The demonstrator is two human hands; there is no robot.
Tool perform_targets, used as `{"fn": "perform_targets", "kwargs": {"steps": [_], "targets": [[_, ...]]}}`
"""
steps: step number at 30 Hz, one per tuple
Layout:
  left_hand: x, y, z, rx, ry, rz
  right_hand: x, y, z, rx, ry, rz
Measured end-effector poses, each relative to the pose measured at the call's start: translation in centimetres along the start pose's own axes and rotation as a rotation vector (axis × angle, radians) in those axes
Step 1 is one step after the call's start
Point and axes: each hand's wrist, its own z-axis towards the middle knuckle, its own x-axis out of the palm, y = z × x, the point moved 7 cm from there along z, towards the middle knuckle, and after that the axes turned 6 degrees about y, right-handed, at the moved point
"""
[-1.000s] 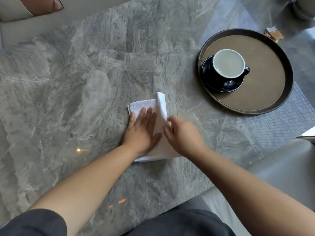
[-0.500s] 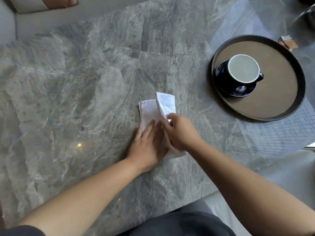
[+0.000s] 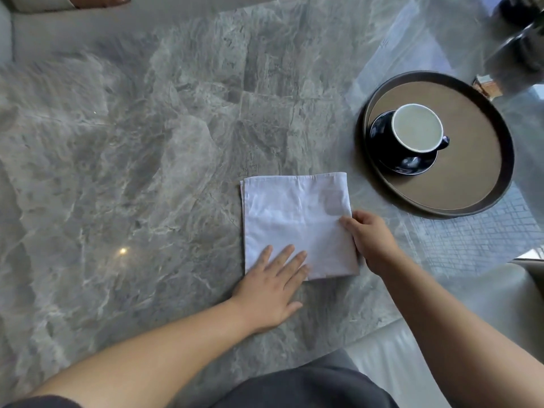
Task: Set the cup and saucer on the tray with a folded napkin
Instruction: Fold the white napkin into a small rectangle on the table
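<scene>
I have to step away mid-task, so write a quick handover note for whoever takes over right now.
Left hand: flat, open, fingers pressing the napkin's near left corner.
Right hand: pinching the napkin's right edge.
The napkin lies flat on the marble table, beside the tray.
Done: cup sits on saucer on the tray.
Left: finish folding, then set the napkin on the tray.

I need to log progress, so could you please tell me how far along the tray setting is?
Done: the dark cup sits on its dark saucer on the round brown tray. In hand: the white cloth napkin lies flat on the grey marble table, left hand pressing it, right hand pinching its edge. Left: finishing the fold and placing it on the tray.
</scene>
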Motion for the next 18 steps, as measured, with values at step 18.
{"fn": "perform_targets", "kwargs": {"steps": [18], "targets": [[-0.1,-0.1,-0.4,0.0,0.016,-0.05,8.5,7.1,-4.0,-0.466,0.039,-0.405]]}}
